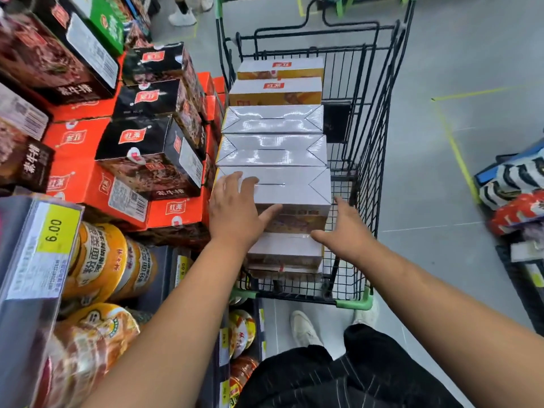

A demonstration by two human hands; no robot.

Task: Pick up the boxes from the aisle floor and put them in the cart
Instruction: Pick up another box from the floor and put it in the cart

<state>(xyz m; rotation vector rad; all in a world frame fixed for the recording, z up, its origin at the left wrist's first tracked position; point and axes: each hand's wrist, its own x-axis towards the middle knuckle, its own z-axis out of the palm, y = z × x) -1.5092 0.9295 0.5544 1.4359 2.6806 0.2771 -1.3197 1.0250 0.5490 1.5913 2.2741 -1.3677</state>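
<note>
Hands: both reached forward over the near end of the cart, set apart from each other, neither curled round anything.
Left hand (235,210): lay flat with fingers spread on the white top of the nearest box (294,188), at its left end; the thumb stretched along the box's front face.
Right hand (346,228): was open with fingers straight, just beside that box's right front corner; whether it touched the box could not be told.
Row of boxes (273,120): four more white-topped boxes stood side by side beyond the fingertips, all inside the cart; the two farthest bore a red logo reading 红派 above yellow sides.
Lower box (284,250): sat between and beneath the two hands, under the nearest box, also in the cart.
Cart (354,303): black wire with green corner guards, its walls rising on either side of the hands.
Stacked cartons (150,148): black and orange, left of the left hand, printed with 红派 logos and the words 素牛排.
Price tag (57,231): yellow, left of the left forearm, read "6.00".
Tubs (100,260): yellow-lidded, just beside the tag, with writing that began 粉面菜.
Floor (441,142): grey with yellow tape lines, right of the right hand.
Shoe (303,328): white, nearer than the hands, behind the cart.
</note>
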